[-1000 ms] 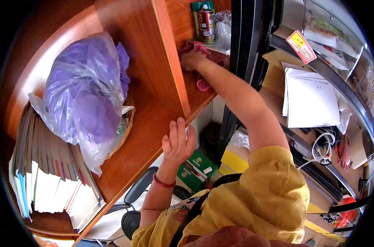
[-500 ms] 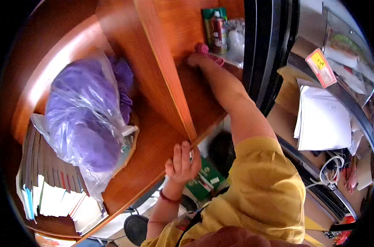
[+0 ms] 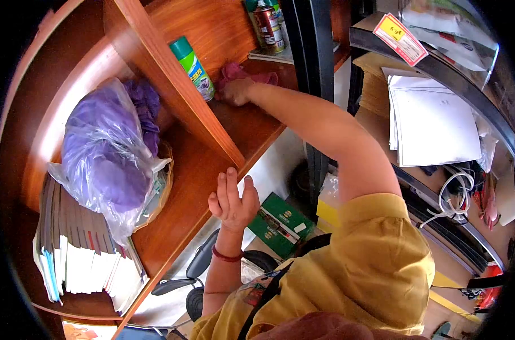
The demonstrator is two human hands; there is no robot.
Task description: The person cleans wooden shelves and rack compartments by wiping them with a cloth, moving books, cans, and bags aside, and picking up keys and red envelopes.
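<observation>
Just right of the upright reddish-brown wooden partition (image 3: 181,85) stands a green-capped cylindrical can (image 3: 193,69); farther right, the right hand (image 3: 236,92) touches a crumpled dark-pink cloth (image 3: 233,72). The left hand (image 3: 234,204), fingers extended, is beside the partition's near end. Left of it lies purple fabric in clear plastic (image 3: 113,150).

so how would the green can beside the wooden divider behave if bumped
The green can would probably tip easily, being tall and narrow. Knocked over, it would likely roll, since its body looks round. Its smooth side may be slippery.
</observation>
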